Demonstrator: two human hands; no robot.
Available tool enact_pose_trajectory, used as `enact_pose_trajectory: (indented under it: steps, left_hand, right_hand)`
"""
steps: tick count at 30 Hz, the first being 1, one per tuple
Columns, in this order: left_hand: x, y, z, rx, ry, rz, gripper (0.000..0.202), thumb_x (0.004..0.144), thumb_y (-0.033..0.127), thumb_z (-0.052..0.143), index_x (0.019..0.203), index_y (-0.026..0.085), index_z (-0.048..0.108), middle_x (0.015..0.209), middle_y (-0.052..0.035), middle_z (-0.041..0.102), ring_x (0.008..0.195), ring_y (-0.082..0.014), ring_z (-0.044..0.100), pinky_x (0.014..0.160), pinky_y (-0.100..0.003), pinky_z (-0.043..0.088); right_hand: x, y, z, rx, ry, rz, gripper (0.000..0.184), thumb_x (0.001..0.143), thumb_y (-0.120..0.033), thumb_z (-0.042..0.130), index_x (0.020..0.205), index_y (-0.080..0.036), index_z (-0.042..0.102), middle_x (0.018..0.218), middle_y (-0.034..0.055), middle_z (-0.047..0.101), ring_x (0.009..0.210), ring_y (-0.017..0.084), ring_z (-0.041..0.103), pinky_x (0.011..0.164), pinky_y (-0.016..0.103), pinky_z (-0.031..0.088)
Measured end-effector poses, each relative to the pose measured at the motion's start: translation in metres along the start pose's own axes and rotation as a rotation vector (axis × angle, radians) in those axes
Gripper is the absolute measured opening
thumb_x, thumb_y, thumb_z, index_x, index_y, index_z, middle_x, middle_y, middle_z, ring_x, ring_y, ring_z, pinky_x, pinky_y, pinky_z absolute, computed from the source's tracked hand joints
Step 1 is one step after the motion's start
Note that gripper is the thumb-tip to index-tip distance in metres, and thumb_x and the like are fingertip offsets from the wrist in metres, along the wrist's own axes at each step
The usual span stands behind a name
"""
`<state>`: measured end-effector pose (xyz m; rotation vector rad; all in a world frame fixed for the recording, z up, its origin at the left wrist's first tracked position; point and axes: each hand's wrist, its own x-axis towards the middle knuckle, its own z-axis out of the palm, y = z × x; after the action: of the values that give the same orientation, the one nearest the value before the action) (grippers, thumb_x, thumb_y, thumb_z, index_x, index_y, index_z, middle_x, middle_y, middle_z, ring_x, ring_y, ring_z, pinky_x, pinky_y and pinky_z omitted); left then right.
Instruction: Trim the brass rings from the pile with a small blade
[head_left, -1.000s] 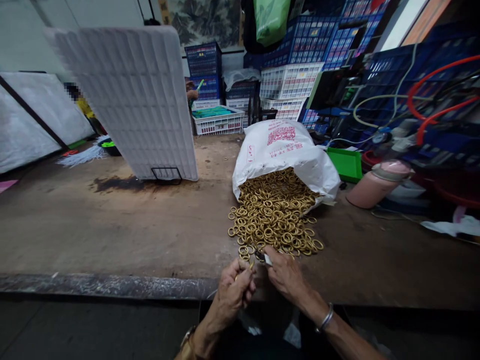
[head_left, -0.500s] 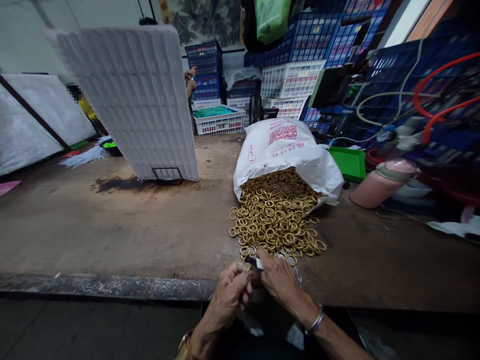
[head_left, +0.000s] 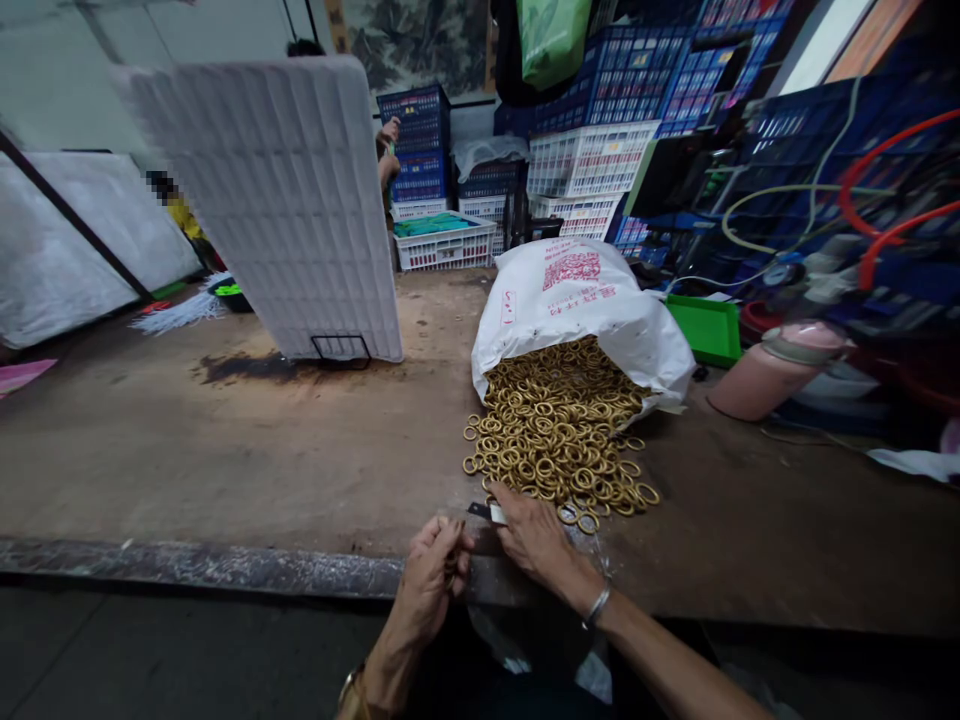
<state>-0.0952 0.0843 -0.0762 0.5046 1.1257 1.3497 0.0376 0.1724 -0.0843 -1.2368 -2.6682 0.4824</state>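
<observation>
At the table's front edge my left hand (head_left: 435, 570) is closed, its thumb and fingers pinched around what looks like gold rings, mostly hidden by the fingers. My right hand (head_left: 536, 540) grips a small knife-like tool (head_left: 478, 511) with a dark flat tip and a white body. That tip points left, a little above and apart from my left hand. Just beyond my right hand, a heap of gold rings (head_left: 555, 440) spills from the mouth of a white woven sack (head_left: 577, 290) lying on its side.
The wooden table (head_left: 225, 450) carries a white ribbed panel (head_left: 285, 200) in a wire stand at left. At right are a green tray (head_left: 705, 330), a pink bottle (head_left: 776, 370) and hoses. Stacked crates (head_left: 592, 160) stand behind. Another person's hand (head_left: 388, 135) shows beside the panel.
Both hands have shifted left, and my left hand has drawn away from the tool's tip, slightly towards me. A ring bit visible at its fingertips is now tucked in the fingers.
</observation>
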Motion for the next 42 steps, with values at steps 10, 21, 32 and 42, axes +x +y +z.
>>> enact_pose_trajectory:
  steps: [10, 21, 32, 42]
  left_hand:
    - [0.003, 0.003, -0.014, -0.146, 0.061, 0.05, 0.025, 0.074, 0.038, 0.057, 0.077, 0.014, 0.051, 0.074, -0.0013, 0.057, 0.044, -0.003, 0.041, 0.035, -0.013, 0.026]
    - [0.007, 0.0, -0.017, -0.201, 0.095, 0.042, 0.03, 0.07, 0.042, 0.06, 0.075, 0.014, 0.05, 0.068, -0.0009, 0.059, 0.04, -0.0035, 0.042, 0.034, -0.015, 0.026]
    - [0.007, 0.0, -0.008, -0.2, 0.006, -0.011, 0.029, 0.07, 0.04, 0.061, 0.071, 0.015, 0.048, 0.068, -0.0003, 0.057, 0.041, -0.0032, 0.042, 0.035, -0.015, 0.026]
    - [0.003, -0.015, 0.006, -0.082, -0.065, -0.132, 0.036, 0.071, 0.049, 0.056, 0.07, 0.014, 0.051, 0.049, 0.0042, 0.05, 0.033, -0.0021, 0.037, 0.032, -0.014, 0.02]
  right_hand:
    - [0.023, -0.019, 0.008, -0.176, -0.124, 0.022, 0.027, 0.077, -0.014, 0.041, 0.103, -0.019, 0.048, 0.084, 0.0062, 0.062, 0.076, 0.018, 0.056, 0.063, 0.026, 0.029]
    - [0.021, -0.015, 0.004, -0.164, -0.105, 0.042, 0.024, 0.073, -0.01, 0.041, 0.093, -0.019, 0.051, 0.084, 0.0059, 0.062, 0.074, 0.017, 0.056, 0.059, 0.026, 0.027]
    - [0.005, -0.001, -0.006, 0.274, 0.047, 0.14, 0.015, 0.076, -0.018, 0.042, 0.087, -0.02, 0.052, 0.073, 0.001, 0.06, 0.064, 0.012, 0.053, 0.057, 0.021, 0.03]
    - [-0.005, -0.02, -0.004, 0.836, -0.067, 0.023, 0.036, 0.083, -0.046, 0.036, 0.065, -0.018, 0.049, 0.056, -0.0026, 0.054, 0.056, 0.01, 0.048, 0.056, 0.021, 0.036]
